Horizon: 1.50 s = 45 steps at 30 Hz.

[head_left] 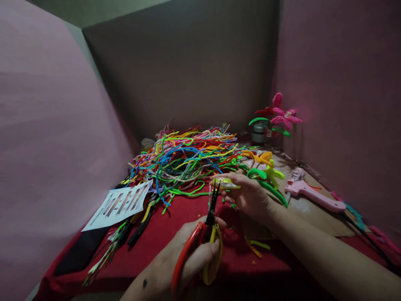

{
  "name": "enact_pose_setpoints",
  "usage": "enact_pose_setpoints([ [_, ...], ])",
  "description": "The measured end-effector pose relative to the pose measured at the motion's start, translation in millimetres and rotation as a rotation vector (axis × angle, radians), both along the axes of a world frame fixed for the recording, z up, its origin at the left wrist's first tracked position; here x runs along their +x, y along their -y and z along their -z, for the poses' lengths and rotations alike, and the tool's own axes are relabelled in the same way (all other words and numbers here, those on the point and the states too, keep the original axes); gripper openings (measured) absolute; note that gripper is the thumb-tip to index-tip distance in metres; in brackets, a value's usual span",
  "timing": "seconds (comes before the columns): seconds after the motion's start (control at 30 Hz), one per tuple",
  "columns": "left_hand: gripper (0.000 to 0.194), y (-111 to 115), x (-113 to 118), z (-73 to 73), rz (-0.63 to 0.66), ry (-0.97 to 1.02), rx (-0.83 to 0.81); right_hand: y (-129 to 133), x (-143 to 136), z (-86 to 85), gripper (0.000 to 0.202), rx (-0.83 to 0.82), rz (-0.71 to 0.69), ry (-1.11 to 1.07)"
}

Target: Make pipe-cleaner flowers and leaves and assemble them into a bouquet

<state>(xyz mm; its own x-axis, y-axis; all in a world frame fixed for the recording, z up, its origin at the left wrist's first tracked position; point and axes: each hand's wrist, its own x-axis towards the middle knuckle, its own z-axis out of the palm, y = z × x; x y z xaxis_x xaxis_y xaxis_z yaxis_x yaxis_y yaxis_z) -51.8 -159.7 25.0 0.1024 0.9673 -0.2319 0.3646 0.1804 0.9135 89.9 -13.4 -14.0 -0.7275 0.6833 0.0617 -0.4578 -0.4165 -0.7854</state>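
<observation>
Head view: presently your left hand (176, 243) is wrapped around the red-and-yellow handles of the snips (213, 205), dark blades slightly parted and pointing away from you. Your right hand (255, 198) pinches a small yellow object (231, 184), perhaps a roll, near the front edge of the pipe-cleaner pile (184, 154); a thin pale strip (209, 196) hangs beside it. Blade tips overlap the yellow object from this angle; contact cannot be told. Risk: closing the snips off-line could nick your right fingertips, since they sit so near. Risk: the strip hangs loose, so it may swing or fold between the blades. Risk: your right forearm passes near the glue gun (313, 195); its heat cannot be judged.
</observation>
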Motion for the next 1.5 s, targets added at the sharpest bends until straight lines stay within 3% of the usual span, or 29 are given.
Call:
enact_pose_setpoints([
  [0.33,0.016,-9.3,-3.5,8.3,0.081,-0.348,0.115,1.7,-0.3,-0.4,0.034,0.011,0.047,0.057],
  [0.5,0.015,-6.0,-3.6,9.1,0.085,-0.566,0.267,3.3,-0.9,-1.5,0.035,0.074,0.025,0.052],
  [0.63,0.02,-6.7,-2.4,12.8,0.051,-0.672,0.285,5.0,-1.3,-2.1,0.034,0.109,0.047,0.063],
  [0.93,0.026,-7.4,-3.2,15.6,0.061,-0.801,0.283,5.6,-0.5,-1.0,0.034,0.127,0.058,0.068],
  [1.5,0.026,-6.5,-3.5,16.0,0.049,-0.793,0.302,5.3,-2.1,-2.3,0.032,0.147,0.057,0.059],
])
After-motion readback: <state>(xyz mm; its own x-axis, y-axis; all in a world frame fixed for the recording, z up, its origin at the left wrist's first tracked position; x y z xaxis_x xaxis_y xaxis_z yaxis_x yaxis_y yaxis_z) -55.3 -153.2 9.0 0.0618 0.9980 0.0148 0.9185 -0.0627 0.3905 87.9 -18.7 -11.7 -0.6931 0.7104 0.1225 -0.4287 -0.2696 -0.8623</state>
